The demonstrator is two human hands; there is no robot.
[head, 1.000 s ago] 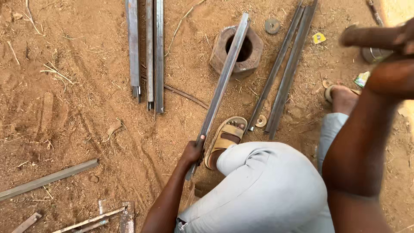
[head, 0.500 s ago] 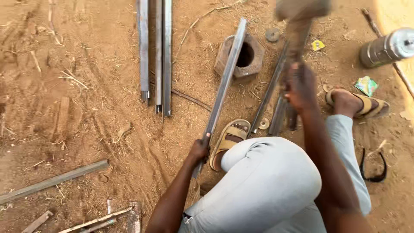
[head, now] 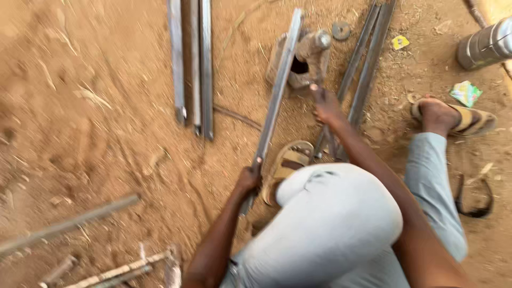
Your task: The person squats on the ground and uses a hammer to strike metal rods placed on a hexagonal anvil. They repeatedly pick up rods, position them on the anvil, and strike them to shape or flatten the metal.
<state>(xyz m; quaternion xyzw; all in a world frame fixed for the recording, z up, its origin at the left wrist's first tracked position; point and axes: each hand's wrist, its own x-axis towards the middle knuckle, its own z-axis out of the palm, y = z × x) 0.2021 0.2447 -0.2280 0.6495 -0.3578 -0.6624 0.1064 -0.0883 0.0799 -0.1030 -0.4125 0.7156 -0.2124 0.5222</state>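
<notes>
My left hand (head: 249, 178) grips the near end of a long flat metal bar (head: 273, 104), which slopes away across a large hexagonal metal ring (head: 306, 66) lying on the sandy ground. My right hand (head: 326, 106) is closed on the handle of a hammer. The hammer's head (head: 321, 39) is blurred and sits low, right at the bar above the ring. I cannot tell whether it touches the bar. My knee in light grey trousers (head: 330, 224) fills the lower middle, and my sandalled foot (head: 288, 162) rests beside the bar.
Three metal bars (head: 193, 64) lie side by side at upper left, two more (head: 365, 64) right of the ring. A round washer (head: 341, 30), a metal cylinder (head: 488, 42), a green packet (head: 466, 92), my other sandalled foot (head: 453, 117) and loose bars (head: 69, 224) at lower left surround me.
My right hand swung the hammer from high at the right down onto the bar over the ring. My left hand kept its grip on the bar.
</notes>
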